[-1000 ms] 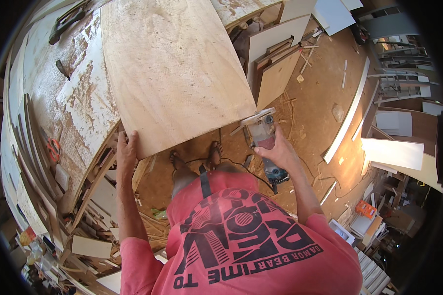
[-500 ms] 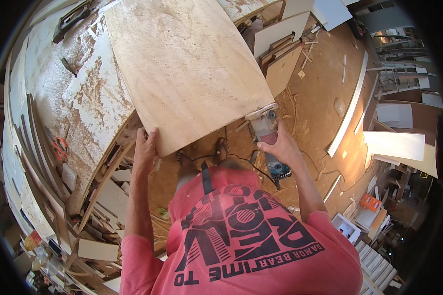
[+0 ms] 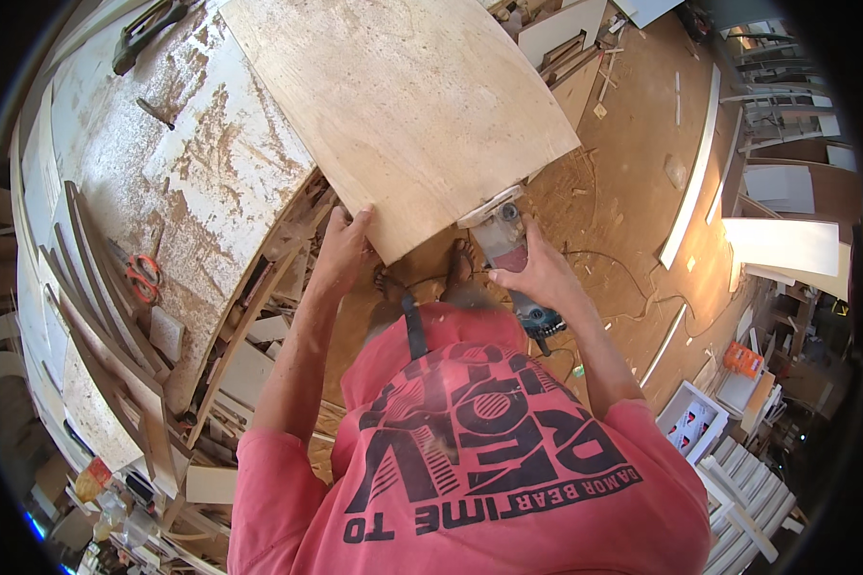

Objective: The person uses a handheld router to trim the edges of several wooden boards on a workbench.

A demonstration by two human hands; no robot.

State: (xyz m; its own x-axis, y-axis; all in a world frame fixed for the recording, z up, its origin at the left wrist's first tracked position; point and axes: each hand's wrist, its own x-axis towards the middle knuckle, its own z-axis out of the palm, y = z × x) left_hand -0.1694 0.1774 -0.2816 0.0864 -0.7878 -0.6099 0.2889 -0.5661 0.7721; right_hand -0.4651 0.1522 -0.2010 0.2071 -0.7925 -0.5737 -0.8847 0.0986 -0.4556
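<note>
A pale plywood board (image 3: 403, 115) lies flat, with its near end reaching past the bench edge in front of me. My left hand (image 3: 340, 251) grips its near left edge, thumb on top and fingers mostly hidden underneath. Closed around the body of a teal and grey trim router (image 3: 497, 238) is my right hand (image 3: 545, 276). The router's base rests against the near edge of the board, right of its middle. Its bit cannot be seen. A dark cord trails from it over the floor.
The dusty white workbench (image 3: 201, 163) on the left carries red-handled scissors (image 3: 144, 278), a dark tool (image 3: 146, 40) and curved wooden strips (image 3: 105, 287). Offcuts (image 3: 268, 331) crowd underneath. A long white strip (image 3: 692, 182) lies on the brown floor (image 3: 633, 125), right.
The router has slid leftward along the board's near edge, away from the right corner, with my right hand on it. Board and bench sit farther right in view; my left hand keeps its hold.
</note>
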